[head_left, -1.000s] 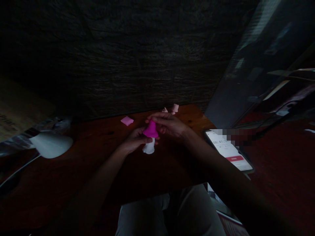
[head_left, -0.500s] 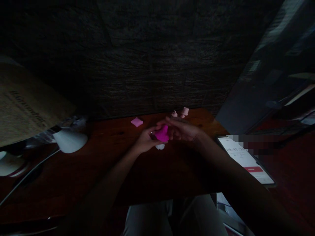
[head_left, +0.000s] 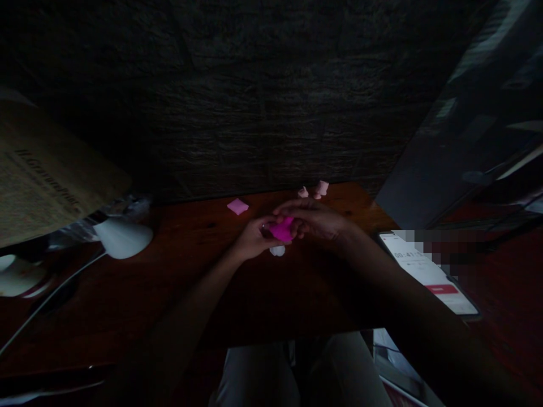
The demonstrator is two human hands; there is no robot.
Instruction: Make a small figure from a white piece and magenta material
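A soft magenta piece that looks like modelling clay [head_left: 282,229] is held between my hands above the table. My left hand [head_left: 253,238] is closed around its left side, thumb along the lower edge. From the right, my right hand [head_left: 320,219] curls its fingers over the top and right side of the same piece. Below the magenta clay a white lump [head_left: 278,250] pokes out; how the two join is hidden by my fingers. Behind my left hand a flat pink square [head_left: 238,206] lies on the wooden table [head_left: 190,226].
Small pale pink pieces [head_left: 323,187] sit at the table's back edge near the dark wall [head_left: 263,102]. A phone showing a timer [head_left: 418,265] lies at the right. On the left are a white cone-shaped object [head_left: 123,237], a cable [head_left: 55,294] and a printed brown box [head_left: 51,175].
The view has shifted, moving the scene rightward. Upright and bell-shaped a second ago, the magenta clay is now more covered by both hands, and less of the white lump shows.
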